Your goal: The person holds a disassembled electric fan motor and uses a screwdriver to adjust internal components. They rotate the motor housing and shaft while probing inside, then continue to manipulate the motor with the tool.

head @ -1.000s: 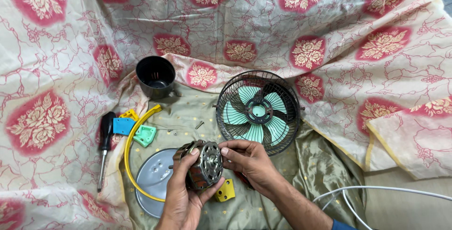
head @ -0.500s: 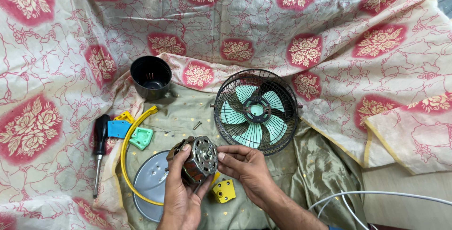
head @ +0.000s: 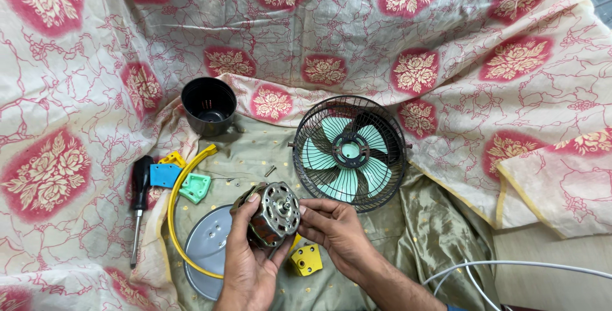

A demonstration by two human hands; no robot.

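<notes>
Both hands met over an olive-green cloth [head: 421, 234], holding a small electric fan motor [head: 273, 213] between them, low in the middle of the view. The left hand [head: 250, 266] cupped the motor from beneath, its thumb curled up along the left of the perforated silver end cap, while the right hand [head: 335, 228] pressed its fingertips against the cap's right edge; both hands were closed on the motor. No label could be made out on its casing, and its lower half was hidden in the left palm. Just under the hands lay a small yellow plastic block [head: 306, 259], partly covered by the right hand. A round grey plate [head: 209, 253] sat to the left, its near edge cut off by the left wrist, with a curved yellow strip [head: 176, 222] arcing over it. Farther left lay a mint-green bracket [head: 194, 187], a blue plastic piece [head: 164, 174] and a black-handled screwdriver [head: 139, 206]. A loose screw [head: 270, 171] lay beside them, too small to read clearly. A black caged fan with pale green blades [head: 349, 153] lay just beyond the right hand, and a black cup-shaped housing [head: 208, 106] stood behind on the left. White cables [head: 510, 265] ran off the right edge. A floral red-and-cream cloth [head: 446, 30] draped all around.
</notes>
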